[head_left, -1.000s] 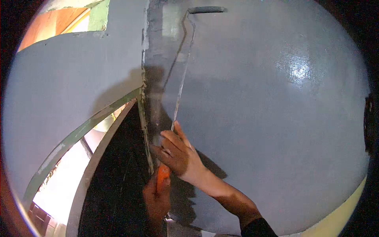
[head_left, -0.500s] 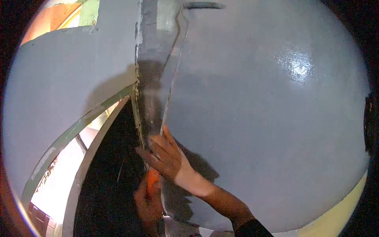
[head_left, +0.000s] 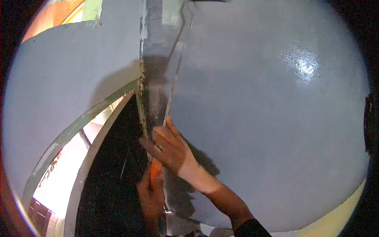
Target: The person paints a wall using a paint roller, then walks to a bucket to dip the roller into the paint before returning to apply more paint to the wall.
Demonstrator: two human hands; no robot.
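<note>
Two hands of mine hold one long paint roller with a thin metal rod and an orange grip (head_left: 154,169). My right hand (head_left: 170,152) is wrapped tight around the rod just above the orange part, with one finger pointing up along it. My left hand (head_left: 152,197) sits lower and is closed around the bottom of the orange grip. The rod runs up the wall, and its top end goes out of view at the upper edge, so I cannot see the roller head well. The big grey painted wall (head_left: 268,130) in front of me looks wet and shiny, with a bright spot of light on the right. A rough darker strip at the wall's corner edge (head_left: 152,71) runs down just left of the rod. Left of that is another grey wall face (head_left: 67,87), and below it a pale green frame (head_left: 75,132) curves over a dark opening. I see no pots or buckets.
</note>
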